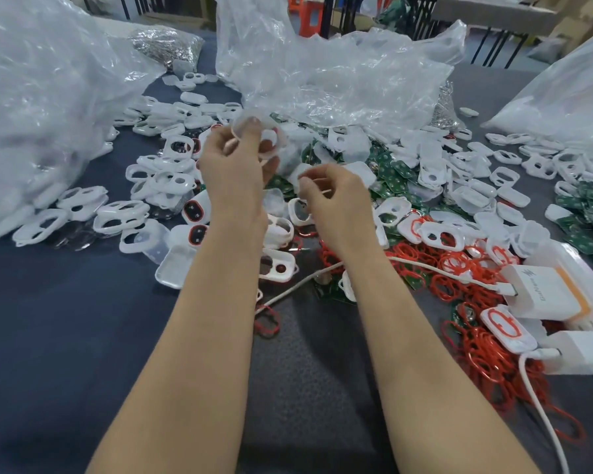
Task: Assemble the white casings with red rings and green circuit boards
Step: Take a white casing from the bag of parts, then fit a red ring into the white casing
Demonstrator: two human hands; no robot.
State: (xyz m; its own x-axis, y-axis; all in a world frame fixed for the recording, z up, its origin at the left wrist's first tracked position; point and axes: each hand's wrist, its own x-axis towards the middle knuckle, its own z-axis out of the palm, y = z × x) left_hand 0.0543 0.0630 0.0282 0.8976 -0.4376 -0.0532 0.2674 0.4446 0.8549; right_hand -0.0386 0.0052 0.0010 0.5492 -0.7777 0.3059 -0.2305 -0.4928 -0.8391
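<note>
My left hand [235,162] is raised over the middle of the table and grips a white casing [269,140] between thumb and fingers. My right hand [336,193] hovers just right of it with curled fingers; something thin seems pinched in them, but blur hides what it is. Loose white casings [158,172] cover the table. Green circuit boards [397,171] lie in a heap behind my right hand. Red rings [459,268] are piled at the right.
Big clear plastic bags [339,73] stand at the back and another bag [31,107] at the left. White chargers [544,292] and a white cable [541,405] lie at the right. The dark table cloth [65,319] shows bare at the near left.
</note>
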